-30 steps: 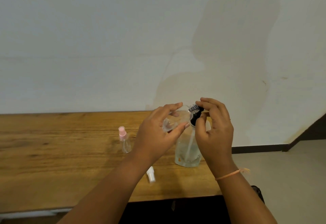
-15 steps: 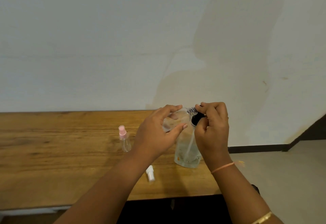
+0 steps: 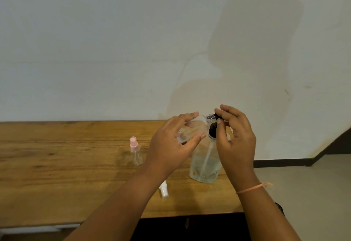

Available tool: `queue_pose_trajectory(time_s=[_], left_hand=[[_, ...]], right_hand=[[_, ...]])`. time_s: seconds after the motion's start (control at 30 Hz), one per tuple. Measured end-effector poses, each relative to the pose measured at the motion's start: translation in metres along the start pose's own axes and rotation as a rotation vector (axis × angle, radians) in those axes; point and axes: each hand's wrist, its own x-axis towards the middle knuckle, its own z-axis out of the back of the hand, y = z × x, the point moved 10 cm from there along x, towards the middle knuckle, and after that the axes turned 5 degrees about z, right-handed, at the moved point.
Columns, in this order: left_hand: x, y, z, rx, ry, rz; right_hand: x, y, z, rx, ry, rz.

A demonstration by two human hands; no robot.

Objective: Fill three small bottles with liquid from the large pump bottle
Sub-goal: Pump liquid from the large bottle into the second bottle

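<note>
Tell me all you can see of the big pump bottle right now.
The large pump bottle is clear, soft-looking plastic with a black pump head and a pale dip tube running down inside. It stands upright near the wooden table's right end, holding a little liquid at the bottom. The right hand rests on the pump head; the left hand tilts a small clear bottle against the nozzle.

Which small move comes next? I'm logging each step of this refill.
Probably press the black pump head down with the right hand: the left hand already holds a small clear bottle tilted, its threaded neck at the spout, above the large pump bottle.
</note>
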Motion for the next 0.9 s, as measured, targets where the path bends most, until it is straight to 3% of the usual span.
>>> queue_pose_trajectory(time_s=[0.67,0.9], left_hand=[[0.0,0.001,0.001,0.015,-0.018,0.017],[0.0,0.009,-0.004,0.0,0.051,0.059]], right_hand=[[0.003,-0.003,-0.006,0.085,0.011,0.024],[-0.005,0.006,-0.009,-0.263,0.065,0.167]])
